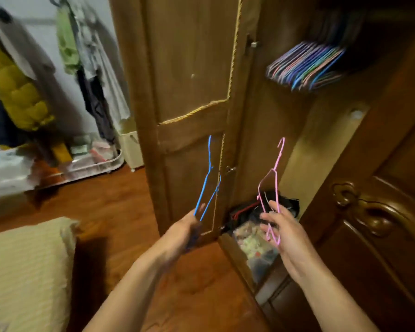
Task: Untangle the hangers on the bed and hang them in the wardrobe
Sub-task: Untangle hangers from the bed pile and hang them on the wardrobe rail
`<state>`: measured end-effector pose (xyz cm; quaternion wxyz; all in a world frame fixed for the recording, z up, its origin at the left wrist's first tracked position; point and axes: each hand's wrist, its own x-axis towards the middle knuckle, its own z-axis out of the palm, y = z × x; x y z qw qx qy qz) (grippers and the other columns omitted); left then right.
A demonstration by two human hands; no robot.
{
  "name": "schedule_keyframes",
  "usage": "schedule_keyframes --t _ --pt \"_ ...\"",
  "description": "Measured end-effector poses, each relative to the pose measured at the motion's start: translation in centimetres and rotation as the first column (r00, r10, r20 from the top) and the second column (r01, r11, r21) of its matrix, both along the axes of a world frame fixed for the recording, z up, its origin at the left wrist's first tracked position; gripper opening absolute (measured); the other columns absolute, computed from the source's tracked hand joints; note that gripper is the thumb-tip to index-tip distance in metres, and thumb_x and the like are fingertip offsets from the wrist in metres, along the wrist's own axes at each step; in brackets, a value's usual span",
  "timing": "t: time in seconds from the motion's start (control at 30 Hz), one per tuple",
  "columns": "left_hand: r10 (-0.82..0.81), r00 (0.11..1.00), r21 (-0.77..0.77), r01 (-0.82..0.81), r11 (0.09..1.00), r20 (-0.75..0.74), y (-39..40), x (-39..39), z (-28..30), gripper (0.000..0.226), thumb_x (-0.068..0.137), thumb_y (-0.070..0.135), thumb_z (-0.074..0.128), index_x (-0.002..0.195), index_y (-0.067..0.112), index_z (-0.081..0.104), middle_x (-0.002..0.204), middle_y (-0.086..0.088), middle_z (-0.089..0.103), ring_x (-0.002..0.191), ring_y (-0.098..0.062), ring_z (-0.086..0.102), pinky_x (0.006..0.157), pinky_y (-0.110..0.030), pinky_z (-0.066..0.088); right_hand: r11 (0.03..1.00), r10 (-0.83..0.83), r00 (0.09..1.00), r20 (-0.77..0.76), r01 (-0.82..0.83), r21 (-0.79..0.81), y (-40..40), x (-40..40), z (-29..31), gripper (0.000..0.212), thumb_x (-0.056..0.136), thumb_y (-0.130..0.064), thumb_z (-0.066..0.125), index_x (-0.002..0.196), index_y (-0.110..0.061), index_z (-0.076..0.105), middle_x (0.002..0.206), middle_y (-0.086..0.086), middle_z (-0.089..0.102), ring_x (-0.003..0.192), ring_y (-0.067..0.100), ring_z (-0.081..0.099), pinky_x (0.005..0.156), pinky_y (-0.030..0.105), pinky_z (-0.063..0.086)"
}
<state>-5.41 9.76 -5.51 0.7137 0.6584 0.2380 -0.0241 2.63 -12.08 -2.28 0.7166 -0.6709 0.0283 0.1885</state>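
You're facing a brown wooden door (189,92) with gold trim, reddish wood floor (120,207) below, pale wall (41,27) at left with clothes rack (22,92), carved cabinet (381,224) right, dim warm light.

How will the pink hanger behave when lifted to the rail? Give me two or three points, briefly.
The pink hanger is thin wire, so it is probably very light; the right hand holds it with a loose pinch. It keeps its shape upright, so likely stiff enough, though bendable. Its open hook could snag the hung hangers or the blue hanger in the left hand.
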Motion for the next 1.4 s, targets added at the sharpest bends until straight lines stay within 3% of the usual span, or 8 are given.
schedule_keyframes --t 0.27,0.5,0.7,0.87,1.0,1.1,1.23,1.4 --pt "-0.221 0.939 -0.023 0.235 0.972 0.264 -5.7 15.3 8.5 0.032 0.104 0.031 0.041 0.131 0.04 0.056 0.097 -0.006 0.054 0.086 -0.022 0.045 0.069 -0.027 0.036 0.961 -0.275 0.942 0.194 0.274 0.035 -1.2 9.3 4.7 0.032 0.101 -0.022 0.05 0.13 -0.031 0.059 0.109 -0.001 0.062 0.089 0.012 0.057 0.075 0.027 0.043" --pt "-0.397 0.846 -0.005 0.427 0.904 0.355 -7.4 25.7 10.7 0.034 0.105 0.033 0.039 0.135 0.039 0.054 0.094 -0.002 0.056 0.066 -0.007 0.051 0.055 -0.015 0.04 0.873 -0.481 0.833 0.275 0.484 0.062 0.7 17.9 6.9 0.027 0.102 -0.031 0.048 0.126 -0.035 0.06 0.126 -0.005 0.063 0.118 0.013 0.058 0.094 0.026 0.044" --pt "-0.561 0.726 0.167 0.544 0.822 0.397 -5.7 34.8 13.3 0.026 0.105 0.039 0.037 0.12 0.053 0.055 0.104 -0.001 0.059 0.082 -0.014 0.052 0.069 -0.026 0.037 0.728 -0.669 0.656 0.349 0.675 0.125 2.2 25.5 8.2 0.023 0.101 -0.028 0.051 0.117 -0.034 0.067 0.126 -0.001 0.065 0.121 0.015 0.057 0.108 0.034 0.042" --pt "-0.641 0.61 0.196 0.635 0.747 0.466 -7.7 42.9 17.7 0.028 0.105 0.039 0.038 0.105 0.052 0.062 0.097 0.002 0.056 0.078 -0.012 0.051 0.07 -0.026 0.039 0.651 -0.733 0.559 0.389 0.742 0.161 1.2 30.5 10.4 0.024 0.101 -0.028 0.051 0.119 -0.028 0.066 0.112 -0.002 0.067 0.099 0.011 0.055 0.078 0.022 0.038" --pt "-0.639 0.566 0.228 0.629 0.743 0.521 -9.9 48.5 21.7 0.03 0.105 0.034 0.04 0.099 0.048 0.066 0.084 0.019 0.055 0.076 0.001 0.051 0.07 -0.015 0.039 0.595 -0.769 0.501 0.397 0.788 0.158 0.9 33.2 12.3 0.028 0.101 -0.023 0.052 0.124 -0.02 0.067 0.117 0.003 0.068 0.099 0.011 0.055 0.074 0.02 0.037" --pt "-0.633 0.589 0.238 0.61 0.756 0.503 -11.2 52.1 22.9 0.025 0.103 0.036 0.043 0.124 0.044 0.053 0.088 0.021 0.058 0.075 0.009 0.053 0.067 -0.004 0.041 0.574 -0.789 0.487 0.376 0.802 0.165 0.7 35.1 13.2 0.028 0.101 -0.023 0.052 0.124 -0.017 0.067 0.107 0.001 0.067 0.088 0.009 0.055 0.066 0.018 0.035" --pt "-0.604 0.64 0.212 0.583 0.784 0.475 -13.2 58.4 20.3 0.065 0.079 0.055 0.046 0.134 0.022 0.06 0.124 0.003 0.068 0.115 -0.016 0.062 0.109 -0.04 0.044 0.557 -0.792 0.47 0.389 0.817 0.149 0.1 36.7 13.3 0.027 0.102 -0.019 0.051 0.124 -0.013 0.067 0.094 -0.003 0.063 0.073 0.002 0.051 0.063 0.016 0.034" --pt "-0.549 0.732 0.123 0.551 0.825 0.404 -12.9 59.0 20.0 0.048 0.096 0.041 0.046 0.136 0.016 0.057 0.129 -0.008 0.065 0.119 -0.028 0.06 0.108 -0.047 0.044 0.572 -0.771 0.495 0.4 0.815 0.095 -0.1 37.3 13.1 0.029 0.103 -0.022 0.048 0.126 -0.016 0.064 0.093 -0.002 0.063 0.077 0.006 0.052 0.064 0.018 0.035"
